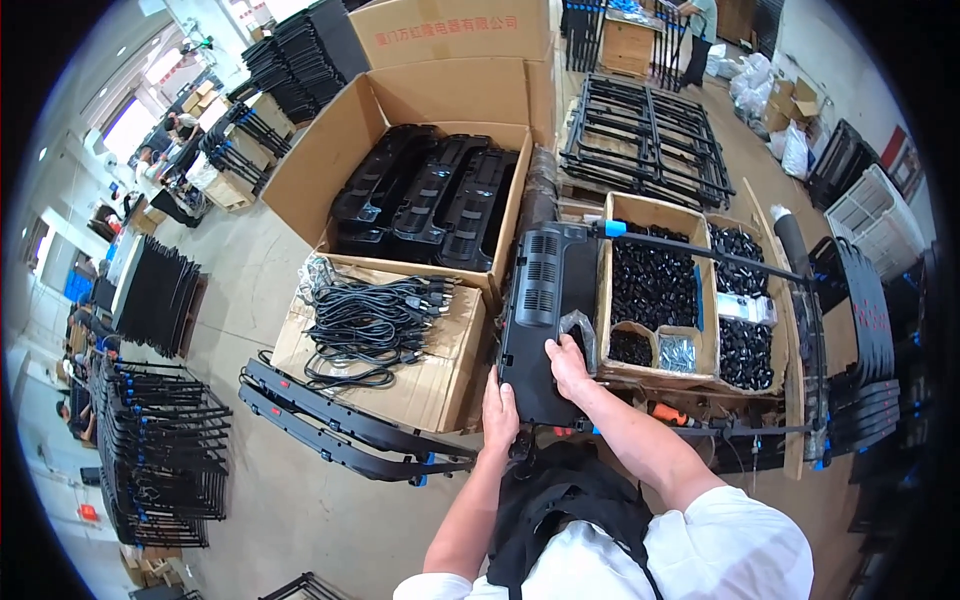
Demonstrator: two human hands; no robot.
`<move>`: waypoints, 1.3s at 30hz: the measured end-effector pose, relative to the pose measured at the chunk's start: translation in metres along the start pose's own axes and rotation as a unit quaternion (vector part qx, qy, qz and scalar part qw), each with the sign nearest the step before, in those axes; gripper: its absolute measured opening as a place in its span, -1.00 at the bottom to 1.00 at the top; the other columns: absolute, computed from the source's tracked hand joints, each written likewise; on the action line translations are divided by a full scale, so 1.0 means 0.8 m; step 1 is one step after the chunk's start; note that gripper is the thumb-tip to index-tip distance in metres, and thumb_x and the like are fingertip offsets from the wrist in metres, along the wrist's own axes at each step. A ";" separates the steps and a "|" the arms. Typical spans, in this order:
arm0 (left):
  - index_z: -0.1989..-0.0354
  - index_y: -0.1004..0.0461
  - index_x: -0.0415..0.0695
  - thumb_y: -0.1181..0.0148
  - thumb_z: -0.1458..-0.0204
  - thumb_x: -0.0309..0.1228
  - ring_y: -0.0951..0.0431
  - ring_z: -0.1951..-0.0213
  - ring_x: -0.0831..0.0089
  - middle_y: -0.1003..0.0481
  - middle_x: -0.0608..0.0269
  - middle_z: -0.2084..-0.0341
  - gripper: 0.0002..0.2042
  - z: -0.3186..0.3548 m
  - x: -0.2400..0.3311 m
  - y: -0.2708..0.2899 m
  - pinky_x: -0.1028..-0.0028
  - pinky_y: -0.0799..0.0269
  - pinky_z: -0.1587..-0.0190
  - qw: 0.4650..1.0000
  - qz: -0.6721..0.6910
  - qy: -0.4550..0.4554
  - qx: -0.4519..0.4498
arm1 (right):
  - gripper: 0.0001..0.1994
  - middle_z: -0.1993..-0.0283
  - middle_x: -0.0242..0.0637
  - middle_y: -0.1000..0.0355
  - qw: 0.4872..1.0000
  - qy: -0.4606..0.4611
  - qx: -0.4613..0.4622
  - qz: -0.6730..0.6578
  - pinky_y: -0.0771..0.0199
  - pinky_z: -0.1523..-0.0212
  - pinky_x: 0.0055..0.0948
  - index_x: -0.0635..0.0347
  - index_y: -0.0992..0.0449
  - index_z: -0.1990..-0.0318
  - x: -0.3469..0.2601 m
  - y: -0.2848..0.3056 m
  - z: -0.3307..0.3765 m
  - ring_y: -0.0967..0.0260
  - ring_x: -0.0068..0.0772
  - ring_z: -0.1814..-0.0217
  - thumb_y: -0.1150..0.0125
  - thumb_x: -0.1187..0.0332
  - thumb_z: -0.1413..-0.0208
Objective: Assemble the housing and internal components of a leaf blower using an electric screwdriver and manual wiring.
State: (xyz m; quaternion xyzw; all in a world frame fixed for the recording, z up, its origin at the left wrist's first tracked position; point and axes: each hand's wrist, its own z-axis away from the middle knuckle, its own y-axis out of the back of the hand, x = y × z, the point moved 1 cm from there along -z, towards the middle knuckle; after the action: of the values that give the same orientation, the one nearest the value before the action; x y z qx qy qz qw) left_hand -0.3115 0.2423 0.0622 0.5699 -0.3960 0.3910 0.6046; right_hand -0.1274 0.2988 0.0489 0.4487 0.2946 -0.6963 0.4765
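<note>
Head view: left hand (499, 408) and right hand (568, 368) grasp opposite sides of the black housing (535, 345), which stretches beyond the grip; uneven hold could swing its far end into the parts box (708, 340) rightward.

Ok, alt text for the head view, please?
A person's left hand and right hand touch a long black vented plastic housing. To its left are an open brown cardboard box of black plastic parts and bundled black cables; to its right, a tan divided tray of small black parts.
</note>
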 end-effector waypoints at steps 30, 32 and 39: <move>0.18 -0.66 -0.15 -0.23 -0.24 -0.47 -0.59 0.16 0.05 -0.62 0.07 0.25 -0.90 0.169 0.040 -0.120 0.16 -0.50 0.03 0.947 -0.085 -0.186 -0.248 | -0.72 0.26 -0.33 -0.66 0.945 -0.152 -0.282 0.070 -0.45 0.41 -0.63 0.26 -0.66 0.05 -0.072 0.354 0.232 -0.52 -0.62 0.40 -0.16 0.23 -0.38; 0.17 -0.66 -0.13 -0.23 -0.22 -0.44 -0.59 0.16 0.01 -0.61 0.07 0.22 -0.88 0.145 0.005 -0.169 0.09 -0.47 0.01 0.935 -0.154 -0.232 -0.218 | -0.72 0.26 -0.35 -0.66 0.933 -0.214 -0.282 0.065 -0.44 0.42 -0.61 0.24 -0.67 0.04 -0.016 0.360 0.258 -0.53 -0.64 0.37 -0.17 0.23 -0.37; -0.09 -0.59 -0.09 -0.33 -0.13 -0.28 -0.53 -0.10 -0.03 -0.55 -0.01 -0.04 -0.64 0.041 -0.030 -0.319 0.05 -0.52 -0.10 0.887 -0.337 -0.178 -0.263 | -0.73 0.20 -0.35 -0.65 0.934 -0.307 -0.175 0.051 -0.47 0.37 -0.58 0.19 -0.67 0.02 0.134 0.387 0.270 -0.52 -0.60 0.28 -0.19 0.22 -0.34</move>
State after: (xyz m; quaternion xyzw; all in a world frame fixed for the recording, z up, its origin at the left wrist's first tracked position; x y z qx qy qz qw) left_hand -0.0862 0.1978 -0.0558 0.5494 -0.3694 -0.0622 0.7469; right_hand 0.0701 -0.0404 0.0489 0.1370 0.2276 -0.7125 0.6494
